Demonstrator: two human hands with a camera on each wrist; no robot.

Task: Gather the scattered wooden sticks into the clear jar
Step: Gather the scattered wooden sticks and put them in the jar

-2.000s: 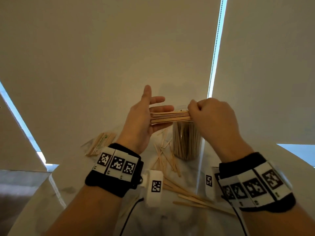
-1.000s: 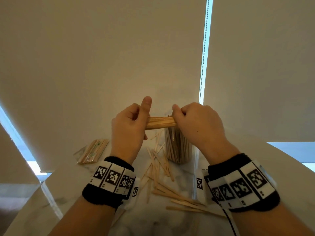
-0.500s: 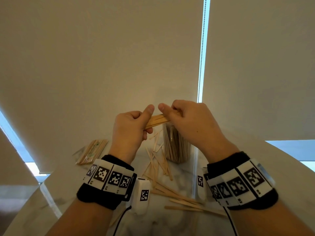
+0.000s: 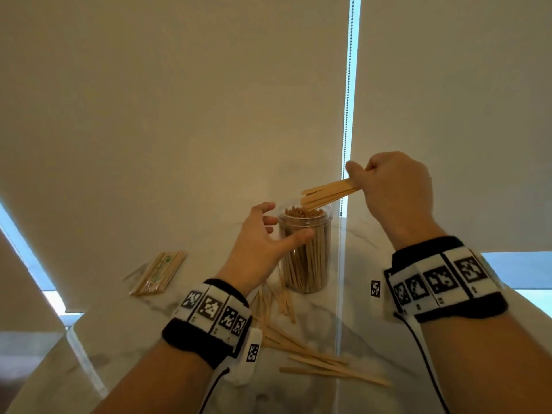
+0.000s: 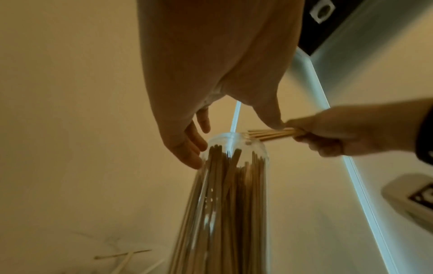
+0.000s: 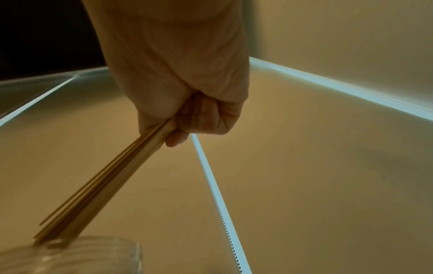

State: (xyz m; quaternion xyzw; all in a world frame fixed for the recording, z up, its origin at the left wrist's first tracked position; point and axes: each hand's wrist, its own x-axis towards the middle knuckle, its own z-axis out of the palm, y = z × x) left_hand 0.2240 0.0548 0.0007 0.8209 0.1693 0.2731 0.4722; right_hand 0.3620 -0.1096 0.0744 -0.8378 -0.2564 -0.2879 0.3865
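Observation:
A clear jar (image 4: 307,258) packed with upright wooden sticks stands on the marble table (image 4: 373,330). My right hand (image 4: 394,189) grips a bundle of sticks (image 4: 328,192) by one end, up and to the right of the jar, with the free ends tilted down over the jar's mouth (image 6: 70,246). My left hand (image 4: 263,237) is spread around the jar's upper left side, thumb across the front; its fingers (image 5: 189,148) lie against the jar (image 5: 225,194) near the rim. More loose sticks (image 4: 313,354) lie scattered on the table in front of the jar.
A wrapped pack of sticks (image 4: 158,273) lies at the left of the table. Roller blinds with a bead chain (image 4: 348,100) hang right behind the jar. The table's edge runs close at the left.
My left hand has let go of the bundle and dropped to the jar. My right hand alone has carried the sticks up and right, tilting their ends over the jar's mouth.

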